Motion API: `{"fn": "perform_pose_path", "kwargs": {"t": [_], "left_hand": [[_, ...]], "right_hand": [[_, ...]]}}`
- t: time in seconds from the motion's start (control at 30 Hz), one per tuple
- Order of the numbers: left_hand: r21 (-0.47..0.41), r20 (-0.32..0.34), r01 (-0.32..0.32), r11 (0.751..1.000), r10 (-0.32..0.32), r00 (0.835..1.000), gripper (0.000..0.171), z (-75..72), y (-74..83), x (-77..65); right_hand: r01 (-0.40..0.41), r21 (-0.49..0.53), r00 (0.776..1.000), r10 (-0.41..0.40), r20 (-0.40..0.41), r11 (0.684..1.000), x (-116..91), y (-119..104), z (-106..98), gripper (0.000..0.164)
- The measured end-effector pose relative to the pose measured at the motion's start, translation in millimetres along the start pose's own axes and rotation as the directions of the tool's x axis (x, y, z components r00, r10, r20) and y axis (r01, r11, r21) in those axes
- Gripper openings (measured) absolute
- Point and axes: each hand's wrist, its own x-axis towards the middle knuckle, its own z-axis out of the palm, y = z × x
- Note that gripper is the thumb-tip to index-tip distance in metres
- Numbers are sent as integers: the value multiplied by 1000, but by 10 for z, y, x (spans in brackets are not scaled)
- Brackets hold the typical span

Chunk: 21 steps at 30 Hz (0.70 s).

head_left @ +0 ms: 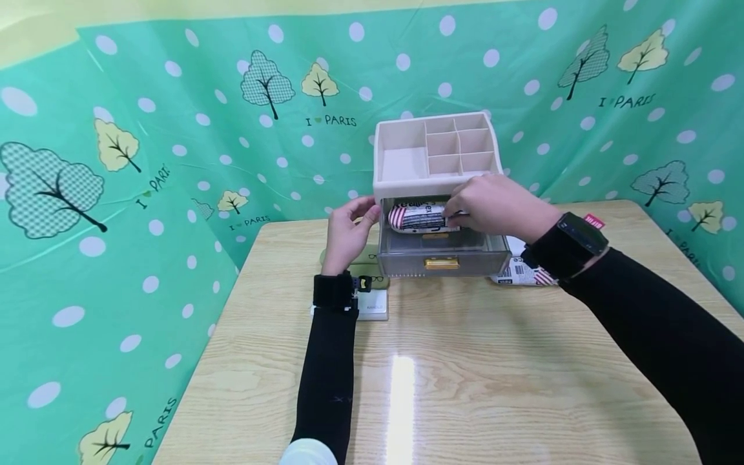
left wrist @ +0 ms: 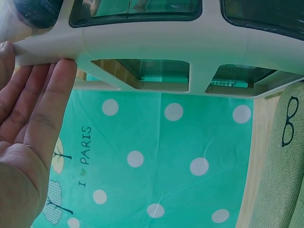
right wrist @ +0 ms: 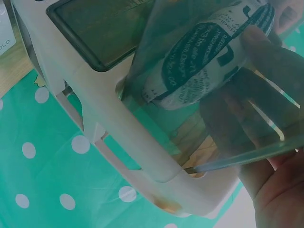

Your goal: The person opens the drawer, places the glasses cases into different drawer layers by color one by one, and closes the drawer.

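Observation:
A white desktop organizer (head_left: 401, 165) with smoky see-through drawers stands toward the back of the table. One drawer (head_left: 401, 265) with a gold handle is pulled out toward me. My right hand (head_left: 488, 205) grips a newspaper-print case (head_left: 420, 218) with a striped end, holding it over that drawer just under the organizer's top. In the right wrist view the case (right wrist: 194, 66) and part of the fingers show through the tinted drawer panel. My left hand (head_left: 347, 234) rests against the organizer's left side, its straight fingers (left wrist: 52, 102) touching the white frame.
Green cases with a glasses print (head_left: 379, 271) and a white box (head_left: 374, 307) lie left of the organizer. Another newspaper-print case (head_left: 520, 272) lies on its right, partly hidden by my forearm. A green dotted cloth (head_left: 325, 155) hangs behind the wooden table (head_left: 465, 374).

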Motion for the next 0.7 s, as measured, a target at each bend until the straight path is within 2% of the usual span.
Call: {"fn": "perform_pose_path", "kwargs": {"t": [0.23,0.7], "left_hand": [[-6,0,7,1000,-7,1000,35,-2,15,-8],[-4,1,4,1000,-4,1000,35,4,-5,2]], "right_hand": [[17,-42,1000,-17,-2,999,24,17,9,8],[-61,-5,997,62,45,998,33,-2,-38,4]]}}
